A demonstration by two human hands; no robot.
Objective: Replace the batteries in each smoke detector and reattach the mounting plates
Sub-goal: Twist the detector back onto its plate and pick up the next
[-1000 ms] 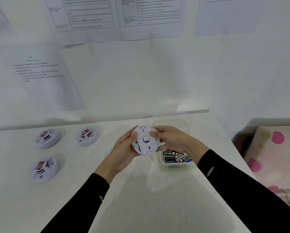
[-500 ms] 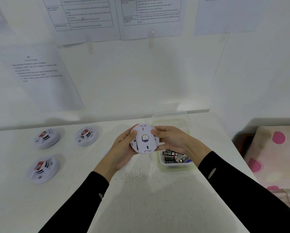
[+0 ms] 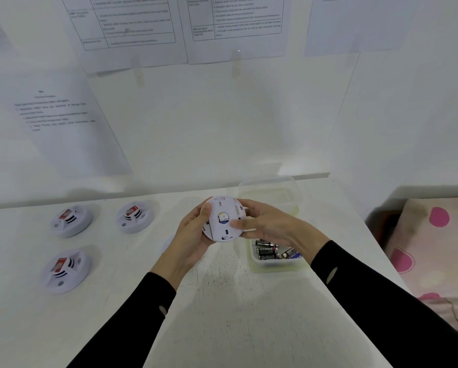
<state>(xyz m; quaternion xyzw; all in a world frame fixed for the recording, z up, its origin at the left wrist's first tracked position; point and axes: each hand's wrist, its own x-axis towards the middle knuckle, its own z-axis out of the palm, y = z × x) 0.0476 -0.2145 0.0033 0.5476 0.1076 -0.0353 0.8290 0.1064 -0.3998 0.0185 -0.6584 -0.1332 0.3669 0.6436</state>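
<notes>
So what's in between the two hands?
A round white smoke detector, its back toward the camera. The left hand and the right hand each grip an edge. The head view shows it.

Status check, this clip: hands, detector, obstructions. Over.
Left hand and right hand both grip one smoke detector, underside toward camera, above the table. Three other detectors sit left. Battery tub right; nothing blocks it.

The person wears snug black long sleeves, the left sleeve [image 3: 132, 322] rising from the lower left of the frame and the right sleeve [image 3: 382, 301] from the lower right. A small oval slit [image 3: 163, 310] shows pale near the left cuff, and a matching slit [image 3: 332, 274] near the right cuff. The left hand [image 3: 193, 235] and right hand [image 3: 273, 227] are bare.
</notes>
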